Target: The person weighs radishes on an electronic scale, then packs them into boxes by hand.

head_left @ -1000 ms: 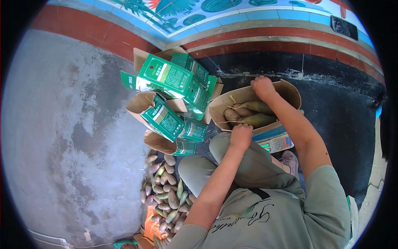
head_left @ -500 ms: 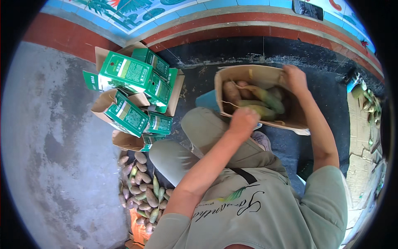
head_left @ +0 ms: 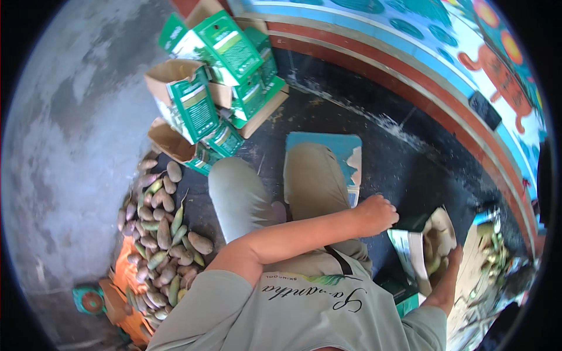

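An open brown carton [head_left: 436, 234] with green printed sides sits low at my right and holds several green-yellow mangoes [head_left: 432, 257]. My right hand [head_left: 453, 258] grips the carton's far rim. My left arm crosses my body, and my left hand [head_left: 376, 214] hovers just left of the carton's flap with its fingers curled; I see nothing in it. My knees, in grey trousers, point away from me above a blue mat [head_left: 331, 146].
A heap of mangoes [head_left: 158, 234] lies on the floor at my left beside an orange sheet [head_left: 123, 272] and a teal scale [head_left: 88, 299]. Stacked green-and-white cartons [head_left: 216, 88] stand ahead on the left. A painted curb [head_left: 410, 82] curves behind; more fruit [head_left: 494, 254] lies far right.
The carton of mangoes has gone from in front of me to my right side, with the right hand still on its rim. My left hand has come off the carton's near edge.
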The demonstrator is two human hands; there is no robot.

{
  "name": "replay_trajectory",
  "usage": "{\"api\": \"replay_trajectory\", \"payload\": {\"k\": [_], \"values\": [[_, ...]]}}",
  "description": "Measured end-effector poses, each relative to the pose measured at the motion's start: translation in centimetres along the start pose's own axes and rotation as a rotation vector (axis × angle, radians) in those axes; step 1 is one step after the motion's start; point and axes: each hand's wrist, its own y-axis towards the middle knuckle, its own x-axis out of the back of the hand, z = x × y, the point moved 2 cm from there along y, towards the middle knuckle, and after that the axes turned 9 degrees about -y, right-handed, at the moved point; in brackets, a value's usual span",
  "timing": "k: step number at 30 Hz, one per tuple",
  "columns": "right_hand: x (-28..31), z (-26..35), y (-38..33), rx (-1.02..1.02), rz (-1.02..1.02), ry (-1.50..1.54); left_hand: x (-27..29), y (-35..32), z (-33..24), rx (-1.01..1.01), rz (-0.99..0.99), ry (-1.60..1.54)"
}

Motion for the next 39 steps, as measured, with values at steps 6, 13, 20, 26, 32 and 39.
{"api": "replay_trajectory", "payload": {"k": [6, 13, 20, 26, 32, 39], "values": [[4.2, 3.4, 4.0, 0.108, 0.224, -0.077, 8.1, -7.4, 3.7, 0.258, -0.342, 0.016], [15.4, 22.8, 3.5, 0.396, -0.23, 0.314, 15.1, -18.0, 4.7, 0.515, -0.845, 0.295], [31.9, 41.1, -3.6, 0.794, -0.445, 0.669, 16.3, -23.3, 5.5, 0.587, -1.008, 0.557], [39.1, 51.2, -8.6, 1.035, -0.44, 0.867, 16.9, -23.9, 5.4, 0.611, -1.015, 0.547], [46.6, 59.9, -12.1, 1.335, -0.507, 0.892, 17.1, -25.0, 5.4, 0.595, -1.107, 0.449], [55.6, 70.2, -14.4, 1.491, -0.669, 0.782, 17.0, -25.2, 5.9, 0.577, -1.137, 0.432]]}}
